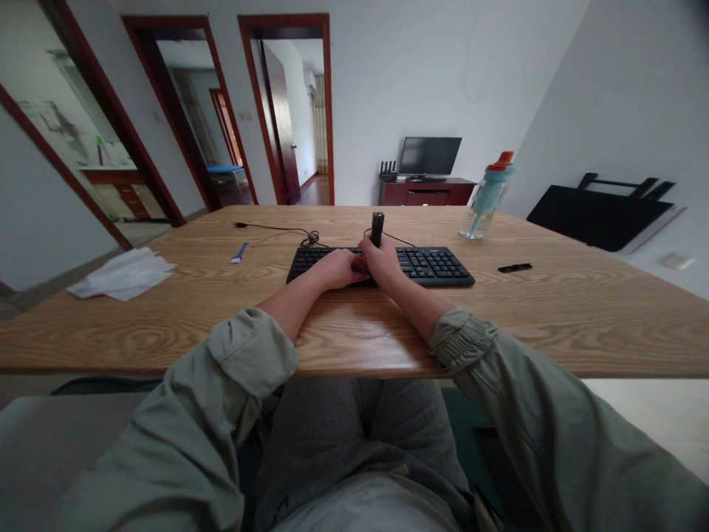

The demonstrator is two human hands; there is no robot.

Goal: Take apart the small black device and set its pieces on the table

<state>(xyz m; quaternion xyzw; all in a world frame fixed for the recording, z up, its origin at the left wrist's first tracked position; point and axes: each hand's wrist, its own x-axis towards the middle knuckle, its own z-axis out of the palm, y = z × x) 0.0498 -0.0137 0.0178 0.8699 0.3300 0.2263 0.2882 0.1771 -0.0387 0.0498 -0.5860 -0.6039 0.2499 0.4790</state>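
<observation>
A black keyboard [432, 264] lies on the wooden table [554, 318] in front of me. My right hand [381, 260] is closed around a slim black stick-like tool [377, 227] that stands upright above the keys. My left hand [339, 267] rests on the keyboard's left half beside it, fingers curled down onto the keys; whether it holds anything is hidden. Both forearms lie on the table, with grey-green sleeves pushed up.
A blue-handled small tool [239, 253] and a black cable [293, 233] lie left of the keyboard. White cloths [125, 273] sit at the far left. A teal bottle [487, 196] and a small black piece [515, 267] are on the right. A folded black table [601, 210] leans on the wall.
</observation>
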